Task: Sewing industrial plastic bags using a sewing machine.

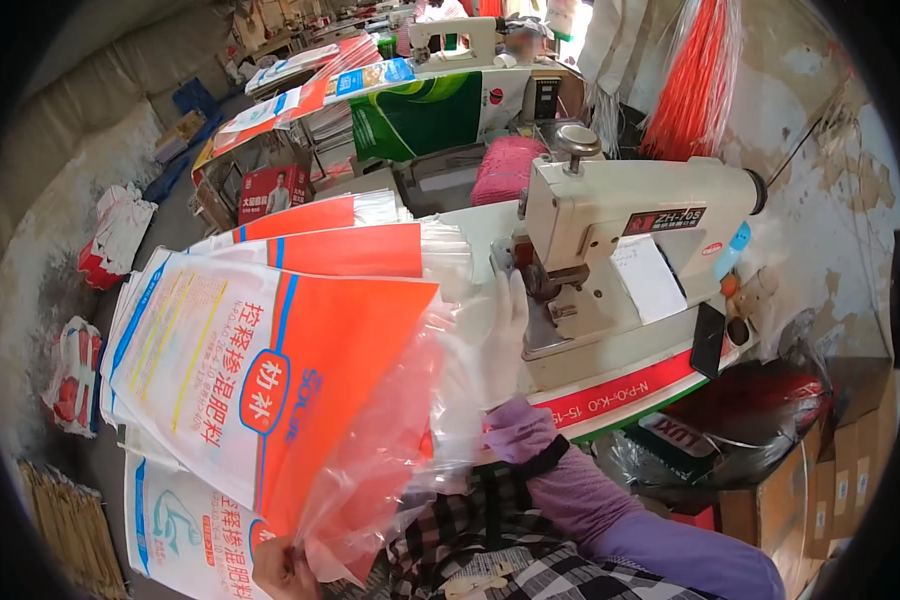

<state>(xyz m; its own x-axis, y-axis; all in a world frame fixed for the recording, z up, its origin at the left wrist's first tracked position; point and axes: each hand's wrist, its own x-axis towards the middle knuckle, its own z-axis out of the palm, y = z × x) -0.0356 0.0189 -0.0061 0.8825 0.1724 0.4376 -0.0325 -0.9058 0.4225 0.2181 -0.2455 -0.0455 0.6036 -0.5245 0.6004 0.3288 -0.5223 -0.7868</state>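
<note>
An orange and white woven bag [350,310] with a clear plastic liner [410,400] spilling from its mouth lies across a stack of similar bags. My left hand [285,568], low in the picture, is closed on the bag's near edge, by the liner. A purple sleeve leads to my right hand [505,335], which looks white-gloved and is smeared by motion. It is beside the liner, just left of the needle area of a cream sewing machine [620,200]. Whether its fingers grip the liner cannot be made out.
A black phone [708,340] lies on the machine table's right edge. A pink thread cone [510,170] stands behind the machine. Red strands [695,90] hang at the wall. Cardboard boxes [850,460] stand lower right. Farther back is another sewing machine [458,42].
</note>
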